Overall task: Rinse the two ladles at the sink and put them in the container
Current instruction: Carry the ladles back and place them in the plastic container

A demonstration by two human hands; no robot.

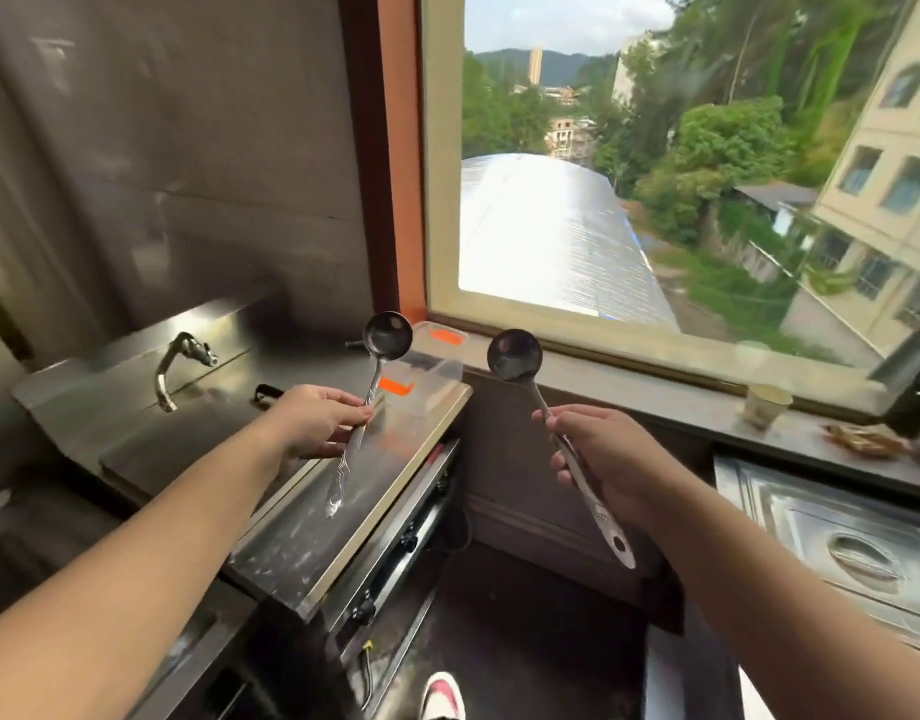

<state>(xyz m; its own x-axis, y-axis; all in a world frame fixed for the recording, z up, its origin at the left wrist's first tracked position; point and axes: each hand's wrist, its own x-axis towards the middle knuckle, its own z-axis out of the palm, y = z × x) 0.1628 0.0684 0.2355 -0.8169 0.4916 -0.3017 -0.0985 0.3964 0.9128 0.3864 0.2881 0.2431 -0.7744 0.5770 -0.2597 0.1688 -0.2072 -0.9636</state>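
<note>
We saw the left hand (320, 420) pinching one steel ladle (366, 402) and the right hand (603, 462) fisted round the other ladle (561, 433), both bowls raised, dark, shiny.

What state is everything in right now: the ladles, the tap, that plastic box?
Left hand: closed on the left ladle, bowl up.
Right hand: closed on the right ladle, bowl up.
Faucet: no water visible.
Clear container: on the counter, looks empty.
Paper cup: upright on the sill.
</note>
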